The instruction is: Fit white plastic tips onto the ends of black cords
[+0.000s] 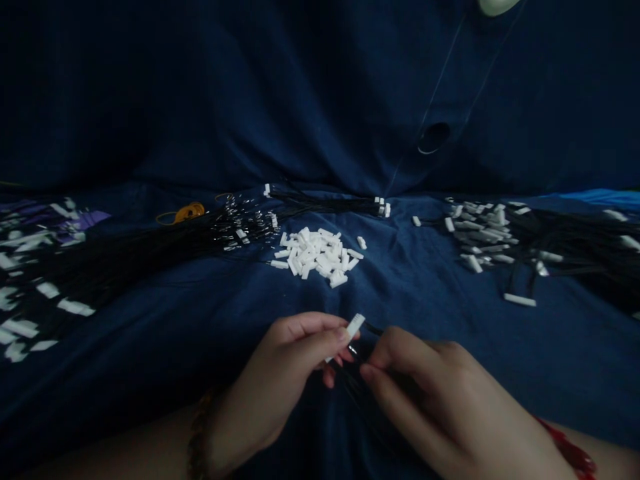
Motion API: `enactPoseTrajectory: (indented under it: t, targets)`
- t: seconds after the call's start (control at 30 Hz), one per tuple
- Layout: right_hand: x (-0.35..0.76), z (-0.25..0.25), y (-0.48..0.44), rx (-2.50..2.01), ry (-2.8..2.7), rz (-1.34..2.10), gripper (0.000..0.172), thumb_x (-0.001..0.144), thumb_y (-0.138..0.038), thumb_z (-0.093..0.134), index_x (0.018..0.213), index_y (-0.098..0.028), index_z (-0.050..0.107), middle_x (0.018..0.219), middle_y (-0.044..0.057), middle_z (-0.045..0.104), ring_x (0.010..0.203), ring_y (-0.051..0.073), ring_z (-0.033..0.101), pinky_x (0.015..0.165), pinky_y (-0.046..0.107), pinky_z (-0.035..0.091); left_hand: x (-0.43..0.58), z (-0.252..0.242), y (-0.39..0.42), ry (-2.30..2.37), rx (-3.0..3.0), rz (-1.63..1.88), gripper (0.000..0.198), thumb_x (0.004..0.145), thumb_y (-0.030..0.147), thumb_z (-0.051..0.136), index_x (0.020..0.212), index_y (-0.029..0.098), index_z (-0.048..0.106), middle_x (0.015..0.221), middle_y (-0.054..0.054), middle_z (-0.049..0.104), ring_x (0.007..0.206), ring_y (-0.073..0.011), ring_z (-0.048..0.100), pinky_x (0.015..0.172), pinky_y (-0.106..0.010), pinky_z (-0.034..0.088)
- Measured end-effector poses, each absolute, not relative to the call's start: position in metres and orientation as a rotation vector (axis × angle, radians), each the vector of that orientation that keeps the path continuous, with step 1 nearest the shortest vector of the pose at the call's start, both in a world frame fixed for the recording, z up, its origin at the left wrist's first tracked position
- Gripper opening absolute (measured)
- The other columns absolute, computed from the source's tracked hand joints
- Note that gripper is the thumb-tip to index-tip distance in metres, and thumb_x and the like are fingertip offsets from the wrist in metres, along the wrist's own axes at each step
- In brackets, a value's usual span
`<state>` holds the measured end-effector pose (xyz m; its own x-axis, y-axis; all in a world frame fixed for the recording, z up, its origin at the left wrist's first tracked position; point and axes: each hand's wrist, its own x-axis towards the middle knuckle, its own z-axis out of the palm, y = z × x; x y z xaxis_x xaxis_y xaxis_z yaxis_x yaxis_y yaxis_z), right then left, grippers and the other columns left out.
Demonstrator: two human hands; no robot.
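Note:
My left hand point(300, 360) pinches a small white plastic connector housing point(355, 325) between thumb and fingers, tilted up to the right. Close on its right, my right hand point(430, 387) is closed on a thin black wire with a shiny metal terminal point(353, 349) at its tip. That tip points at the housing's side; whether it has entered a slot I cannot tell. Another dark wire point(373, 328) runs from the housing's upper end towards my right hand. Beyond the hands lies a pile of loose white connector housings point(320, 253).
Black wires with bare metal terminals point(245, 223) lie at left of the pile, white connectors point(47, 290) on their far ends. More connector-tipped wires point(485, 230) lie right. An orange coil point(189, 213) sits at the back. Dark blue cloth point(415, 287) covers everything beneath and behind.

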<state>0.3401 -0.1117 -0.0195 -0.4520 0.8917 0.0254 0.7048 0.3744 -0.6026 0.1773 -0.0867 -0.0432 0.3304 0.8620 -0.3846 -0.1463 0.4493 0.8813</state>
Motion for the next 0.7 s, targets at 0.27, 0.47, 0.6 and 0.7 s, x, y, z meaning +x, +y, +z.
enactPoseTrajectory:
  t: [0.27, 0.47, 0.6, 0.7]
  targets:
    - [0.3421, -0.0208, -0.1105, -1.347, -2.286, 0.759, 0.015, 0.088, -0.019, 0.039, 0.076, -0.018, 0.048, 0.063, -0.003, 0.056, 0.054, 0.008, 0.052, 0.047, 0.021, 0.035, 0.1769, -0.0469, -0.0856, 1.036, 0.862, 0.778, 0.016, 0.072, 0.028, 0.061, 0.079, 0.017, 0.07, 0.065, -0.001, 0.061, 0.06, -0.0085, 0.051, 0.049, -0.016, 0.037]
    - [0.3403, -0.0221, -0.1123, -1.289, -2.31, 0.668, 0.015, 0.087, -0.017, 0.039, 0.076, -0.017, 0.048, 0.063, -0.002, 0.056, 0.052, 0.008, 0.051, 0.045, 0.02, 0.034, 0.1765, -0.0455, -0.0861, 1.038, 0.845, 0.774, 0.015, 0.072, 0.027, 0.061, 0.078, 0.016, 0.07, 0.063, 0.0, 0.06, 0.057, -0.0074, 0.051, 0.048, -0.015, 0.037]
    - [0.3392, -0.023, -0.1145, -1.291, -2.341, 0.606, 0.013, 0.085, -0.016, 0.039, 0.077, -0.017, 0.049, 0.064, -0.001, 0.057, 0.053, 0.009, 0.053, 0.045, 0.02, 0.036, 0.1769, -0.0455, -0.0861, 1.039, 0.875, 0.786, 0.014, 0.071, 0.025, 0.061, 0.078, 0.015, 0.07, 0.062, 0.0, 0.06, 0.056, -0.0074, 0.051, 0.047, -0.015, 0.037]
    - [0.3396, -0.0224, -0.1152, -1.333, -2.341, 0.572, 0.014, 0.085, -0.016, 0.039, 0.076, -0.017, 0.049, 0.063, -0.001, 0.057, 0.051, 0.011, 0.054, 0.045, 0.021, 0.037, 0.1777, -0.0456, -0.0856, 1.046, 0.888, 0.776, 0.015, 0.072, 0.024, 0.061, 0.078, 0.015, 0.07, 0.062, -0.001, 0.06, 0.056, -0.0078, 0.052, 0.047, -0.015, 0.038]
